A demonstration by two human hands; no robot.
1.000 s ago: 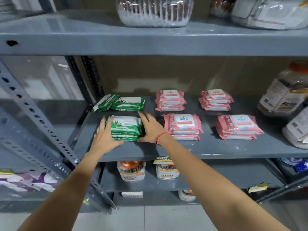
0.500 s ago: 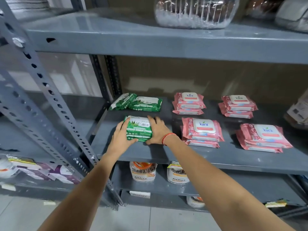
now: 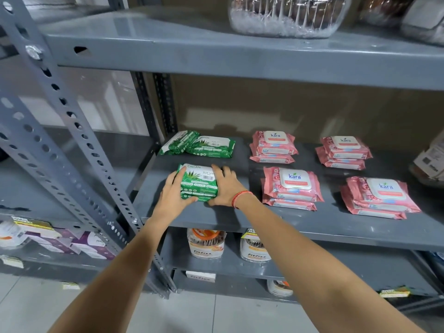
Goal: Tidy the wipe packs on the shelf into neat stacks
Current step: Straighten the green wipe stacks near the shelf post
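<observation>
A grey metal shelf (image 3: 240, 219) carries four stacks of pink soft-plastic wipe packs (image 3: 292, 186) at right. At front left, left hand (image 3: 171, 198) and right hand (image 3: 225, 186) press fingers against a stack of green aloe-print wipe packs (image 3: 198, 182).

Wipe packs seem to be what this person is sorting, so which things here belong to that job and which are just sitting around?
Part of the job:
- front green stack, squeezed between left hand and right hand
- loose green packs behind
- four pink stacks, e.g.
- grey shelf

Just lying about:
- jars on the shelf below
- clear tub on the shelf above
- purple boxes, lower left
</observation>
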